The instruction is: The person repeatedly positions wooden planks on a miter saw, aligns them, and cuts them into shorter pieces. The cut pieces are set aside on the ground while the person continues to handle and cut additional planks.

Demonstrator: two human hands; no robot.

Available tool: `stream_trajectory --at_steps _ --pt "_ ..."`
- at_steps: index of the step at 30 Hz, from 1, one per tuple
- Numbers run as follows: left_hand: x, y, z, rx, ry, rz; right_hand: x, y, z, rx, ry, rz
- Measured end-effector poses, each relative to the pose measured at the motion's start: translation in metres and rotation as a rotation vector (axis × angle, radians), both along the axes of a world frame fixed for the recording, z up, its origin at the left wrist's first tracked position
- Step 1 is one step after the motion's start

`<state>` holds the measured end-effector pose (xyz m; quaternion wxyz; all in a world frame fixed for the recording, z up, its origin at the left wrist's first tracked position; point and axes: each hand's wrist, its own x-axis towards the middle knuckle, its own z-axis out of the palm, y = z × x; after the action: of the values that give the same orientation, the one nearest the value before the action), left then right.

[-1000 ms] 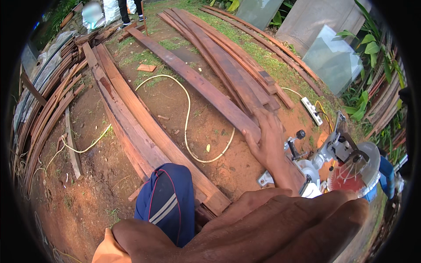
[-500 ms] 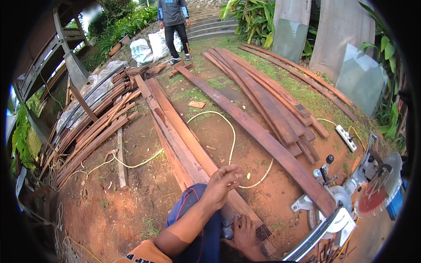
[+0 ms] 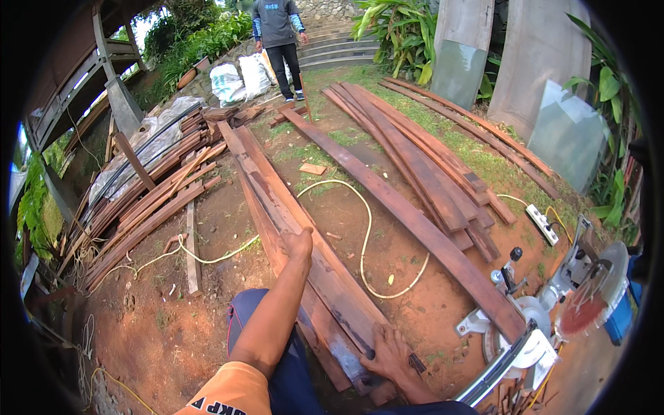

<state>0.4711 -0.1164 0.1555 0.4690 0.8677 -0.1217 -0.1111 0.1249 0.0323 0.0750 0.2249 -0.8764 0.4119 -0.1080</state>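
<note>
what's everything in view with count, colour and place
handled planks: several, brown, centre
saw: one, grey and blue, lower right
long plank: one, dark brown, across saw
stacked planks: several, brown, right of centre
wood pile: one, brown, left
power strip: one, white, right
cables: several, yellowish, on ground
sacks: several, white, top
glass sheets: two, greenish, upper right
standing person: one, grey top, rear
left hand: one, bare, on planks
right hand: one, bare, planks' near end

Woodpile (image 3: 149,211) at left, planks (image 3: 333,266) in the middle, one board (image 3: 408,218) ending on the saw (image 3: 588,297) at right, sacks (image 3: 228,84) behind, person (image 3: 275,26) beside them
</note>
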Motion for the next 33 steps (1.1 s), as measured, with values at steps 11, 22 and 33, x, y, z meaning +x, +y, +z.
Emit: stream_trajectory --at_steps 11,22,33 --pt "-0.043 0.002 -0.118 -0.301 0.680 0.140 -0.291 0.139 0.058 0.028 0.504 -0.271" --pt "-0.201 0.067 -0.088 -0.504 0.782 -0.348 -0.401 0.212 0.048 -0.059 0.435 -0.598" --pt "-0.212 0.018 -0.074 -0.531 0.901 -0.645 -0.378 0.229 0.114 0.171 0.461 -0.776"
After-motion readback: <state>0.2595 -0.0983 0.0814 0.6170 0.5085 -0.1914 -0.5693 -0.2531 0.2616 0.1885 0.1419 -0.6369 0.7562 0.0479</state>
